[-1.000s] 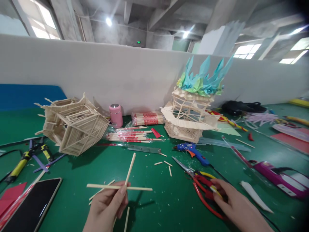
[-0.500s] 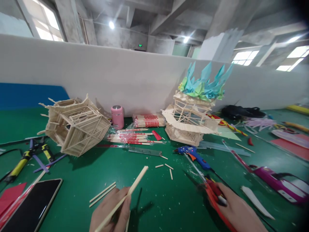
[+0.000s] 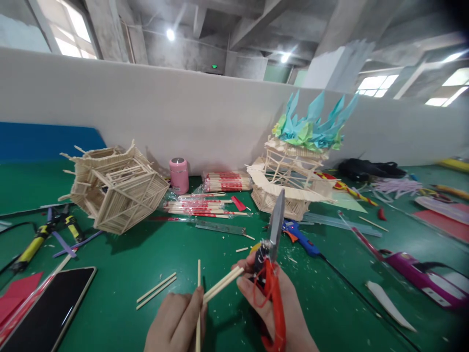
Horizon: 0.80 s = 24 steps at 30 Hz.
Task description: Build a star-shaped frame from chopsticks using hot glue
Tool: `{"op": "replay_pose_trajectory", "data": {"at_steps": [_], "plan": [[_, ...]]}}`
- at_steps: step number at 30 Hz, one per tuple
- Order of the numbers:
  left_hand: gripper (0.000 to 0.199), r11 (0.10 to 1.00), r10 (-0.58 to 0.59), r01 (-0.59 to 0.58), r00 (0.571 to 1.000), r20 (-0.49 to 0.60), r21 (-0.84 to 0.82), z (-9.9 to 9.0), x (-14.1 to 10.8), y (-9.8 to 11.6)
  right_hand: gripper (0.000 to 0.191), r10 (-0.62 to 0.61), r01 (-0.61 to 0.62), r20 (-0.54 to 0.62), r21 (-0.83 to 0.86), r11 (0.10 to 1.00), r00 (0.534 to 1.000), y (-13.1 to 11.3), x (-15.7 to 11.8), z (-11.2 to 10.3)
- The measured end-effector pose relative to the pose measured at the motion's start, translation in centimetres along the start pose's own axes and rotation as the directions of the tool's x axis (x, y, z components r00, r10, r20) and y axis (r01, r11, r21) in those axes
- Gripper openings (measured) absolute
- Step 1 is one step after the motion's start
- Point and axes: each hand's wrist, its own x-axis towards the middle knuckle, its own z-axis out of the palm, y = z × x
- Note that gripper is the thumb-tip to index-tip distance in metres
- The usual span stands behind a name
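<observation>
My left hand (image 3: 178,320) is closed on wooden chopsticks (image 3: 223,286); a pair slants up to the right and another stick stands nearly upright between the fingers. Gripped in my right hand (image 3: 287,303) is a pair of red-handled scissors (image 3: 277,225), blades pointing up and together, with dark wrapping and red string near the pivot. The right thumb and forefinger are at the far ends of the slanted pair; whether they pinch them I cannot tell. Two short cut sticks (image 3: 156,291) lie left of my left hand. Beyond the scissors rests a blue glue gun (image 3: 302,239).
A stick-built frame (image 3: 124,190) stands at left, another (image 3: 282,200) topped with blue paper folds at right. Between them are a pink flask (image 3: 179,176) and wrapped chopstick bundles (image 3: 227,182). A phone (image 3: 54,308), pliers (image 3: 34,244) and purple-handled tool (image 3: 421,278) lie at the sides.
My right hand has brought the scissors up and left from the table's right, beside the left hand. The left hand's sticks have turned, with the pair now angled towards the right hand.
</observation>
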Motion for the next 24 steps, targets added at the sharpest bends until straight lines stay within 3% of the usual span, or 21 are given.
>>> {"op": "replay_pose_trajectory", "data": {"at_steps": [5,12,18,24], "plan": [[0.038,0.994,0.095,-0.097,0.995,0.038,0.053,-0.3,-0.1,-0.5,0.041,0.008,-0.008,-0.045,-0.004,1.000,0.999,1.9,0.1,-0.3],[0.045,0.991,0.104,-0.110,0.992,0.077,0.079,-0.6,0.1,-0.3,0.034,0.042,-0.034,-0.110,0.079,0.996,0.993,2.3,0.3,0.5],[0.031,0.980,0.154,-0.155,0.988,0.021,0.122,-0.1,0.0,-0.9,0.023,0.014,0.011,-0.148,0.165,0.986,0.989,2.3,0.2,0.9],[0.025,0.954,0.197,-0.223,0.970,0.145,0.200,-0.8,0.3,-0.7,0.034,-0.030,0.061,-0.165,0.190,0.980,0.986,0.9,0.0,1.9]]}}
